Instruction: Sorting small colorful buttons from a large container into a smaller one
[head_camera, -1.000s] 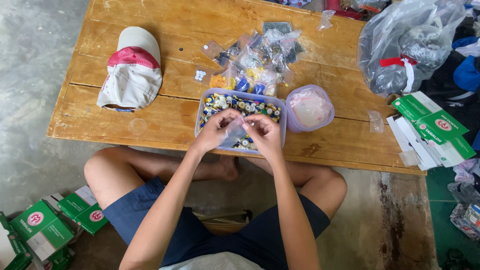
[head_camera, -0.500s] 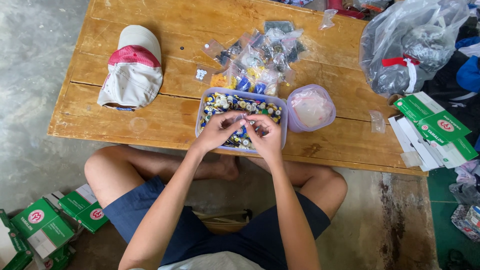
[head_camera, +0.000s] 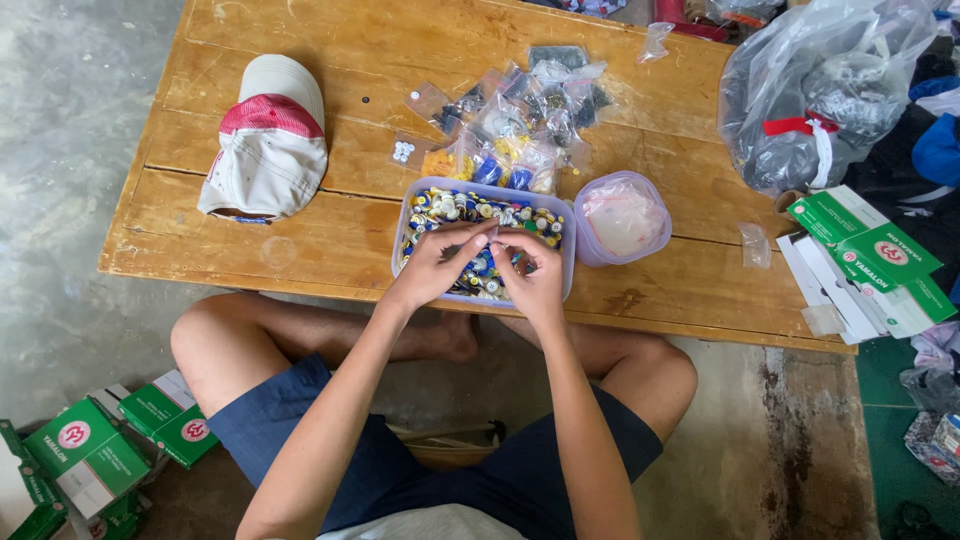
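Note:
Both my hands hover over a rectangular clear plastic tub (head_camera: 401, 232) filled with several small round pieces in blue, yellow and white. My left hand (head_camera: 438, 265) and my right hand (head_camera: 534, 280) meet fingertip to fingertip above the tub's middle. Between them they pinch a small clear packet (head_camera: 497, 238), mostly hidden by the fingers. The tub stands near the front edge of a low wooden table (head_camera: 330, 235).
A round clear container (head_camera: 622, 217) sits right of the tub. Several small filled bags (head_camera: 515, 115) are piled behind it. A white and red cap (head_camera: 268, 145) lies at the left. A big plastic sack (head_camera: 815, 90) and green boxes (head_camera: 865, 255) are at the right, with more green boxes (head_camera: 85, 445) on the floor.
The hands stay over the tub. The fingers have drawn closer together on the small clear packet, which showed more fully between the hands a second ago.

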